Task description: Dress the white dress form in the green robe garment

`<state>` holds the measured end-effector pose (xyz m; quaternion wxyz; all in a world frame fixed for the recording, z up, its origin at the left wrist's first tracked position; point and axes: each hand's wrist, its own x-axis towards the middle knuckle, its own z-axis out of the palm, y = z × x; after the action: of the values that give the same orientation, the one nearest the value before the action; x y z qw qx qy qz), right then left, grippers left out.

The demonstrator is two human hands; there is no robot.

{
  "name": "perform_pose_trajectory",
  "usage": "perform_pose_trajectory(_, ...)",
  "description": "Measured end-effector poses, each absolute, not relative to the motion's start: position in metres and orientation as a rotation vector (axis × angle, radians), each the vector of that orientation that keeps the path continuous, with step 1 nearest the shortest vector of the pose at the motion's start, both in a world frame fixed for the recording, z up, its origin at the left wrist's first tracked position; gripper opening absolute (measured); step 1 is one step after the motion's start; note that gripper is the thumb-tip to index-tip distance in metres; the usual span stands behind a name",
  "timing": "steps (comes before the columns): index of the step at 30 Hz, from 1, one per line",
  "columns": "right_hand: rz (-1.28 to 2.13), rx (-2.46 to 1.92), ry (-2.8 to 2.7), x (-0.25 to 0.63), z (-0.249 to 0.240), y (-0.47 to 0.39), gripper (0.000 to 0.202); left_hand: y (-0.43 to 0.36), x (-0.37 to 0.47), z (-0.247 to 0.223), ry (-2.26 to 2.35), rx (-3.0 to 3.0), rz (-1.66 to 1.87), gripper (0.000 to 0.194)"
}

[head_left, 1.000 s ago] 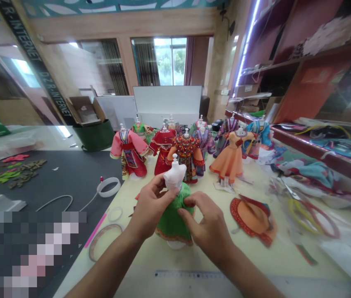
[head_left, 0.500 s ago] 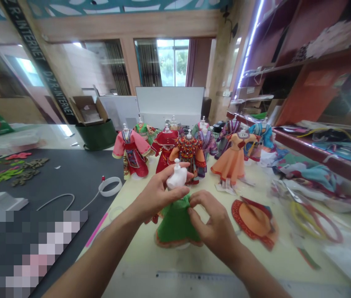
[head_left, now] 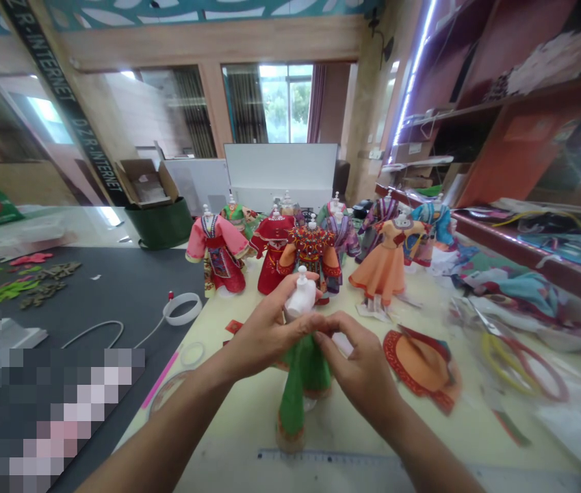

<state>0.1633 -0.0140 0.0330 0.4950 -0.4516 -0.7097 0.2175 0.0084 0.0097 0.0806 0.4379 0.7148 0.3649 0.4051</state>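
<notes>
A small white mannequin [head_left: 300, 296] with a knobbed neck stands in front of me, tilted to the right. My left hand [head_left: 267, 332] is closed round its torso, thumb across the front. Around the lower part hangs a green skirt [head_left: 293, 394] with an orange hem, one panel drooping toward me. At its waist, my right hand [head_left: 365, 359] pinches the fabric, fingertips touching my left thumb. The waist edge itself is hidden by my fingers.
Several dressed mannequins stand behind, among them one in a pink robe [head_left: 215, 253] and one in an orange dress [head_left: 382, 263]. Orange fabric pieces [head_left: 421, 366] and scissors [head_left: 513, 359] lie right. A ruler [head_left: 331, 457] lies in front, a tape roll [head_left: 182, 309] left.
The mannequin has tipped right and the green skirt has swung round, its panel now hanging nearer me. My right hand has risen to meet my left thumb at the waist.
</notes>
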Motion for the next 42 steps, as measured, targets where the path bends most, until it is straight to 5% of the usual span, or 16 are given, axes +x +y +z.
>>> perform_pose_trajectory(13,0.515,-1.060,-1.626,0.158,0.047,-0.007,0.007,0.009,0.008,0.078,0.819,1.724,0.987,0.048)
perform_pose_trajectory(19,0.525,-1.052,-1.613,0.161,0.043,-0.006,0.006,0.006,-0.005,0.070,0.769,1.708,1.059,0.072)
perform_pose_trajectory(25,0.531,-1.022,-1.634,0.164,0.042,-0.007,0.007,-0.007,-0.013,0.048,1.036,1.766,1.132,0.030)
perform_pose_trajectory(34,0.503,-1.034,-1.643,0.166,0.033,-0.003,0.005,-0.014,-0.006,0.036,1.096,1.776,1.309,0.003)
perform_pose_trajectory(42,0.441,-1.065,-1.716,0.166,0.031,-0.003,0.005,-0.020,-0.003,0.037,0.998,1.674,1.463,0.005)
